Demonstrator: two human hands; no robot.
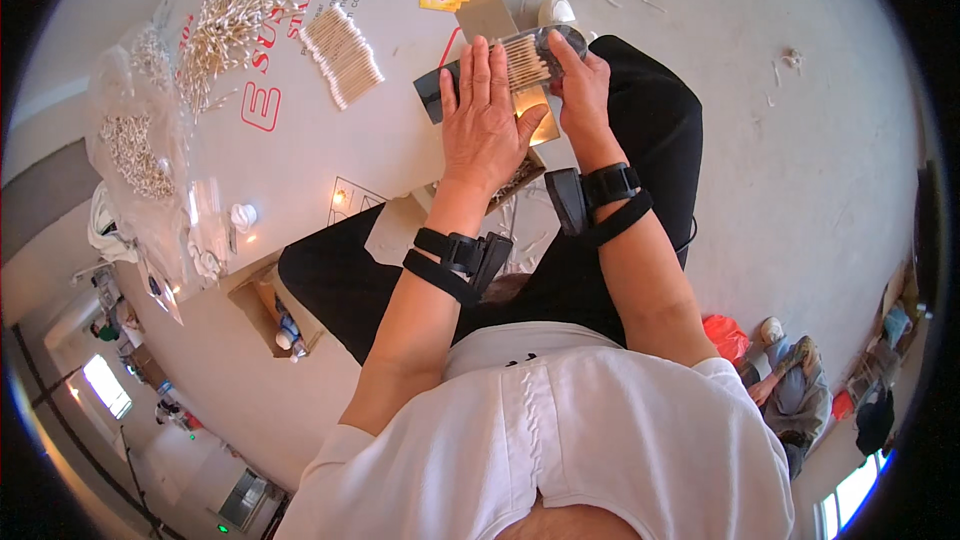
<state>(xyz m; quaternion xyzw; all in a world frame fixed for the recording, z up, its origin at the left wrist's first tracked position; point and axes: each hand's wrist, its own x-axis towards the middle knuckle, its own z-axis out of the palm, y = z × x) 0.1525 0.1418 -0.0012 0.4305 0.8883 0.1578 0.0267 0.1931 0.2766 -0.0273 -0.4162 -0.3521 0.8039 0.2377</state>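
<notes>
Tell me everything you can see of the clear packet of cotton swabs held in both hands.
The packet of cotton swabs is a clear, glossy plastic pack filled with pale-stemmed swabs lying side by side. It is held above the person's lap at the edge of the white work surface. The left hand lies flat over its near side, fingers spread; the right hand grips its right end. A dark flat piece shows at its left; whether they touch is unclear.

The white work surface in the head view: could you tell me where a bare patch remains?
Bare: the white surface between the neat swab row and the left hand. Crowded: the loose swab heap and plastic bags along its far-left edge.
</notes>
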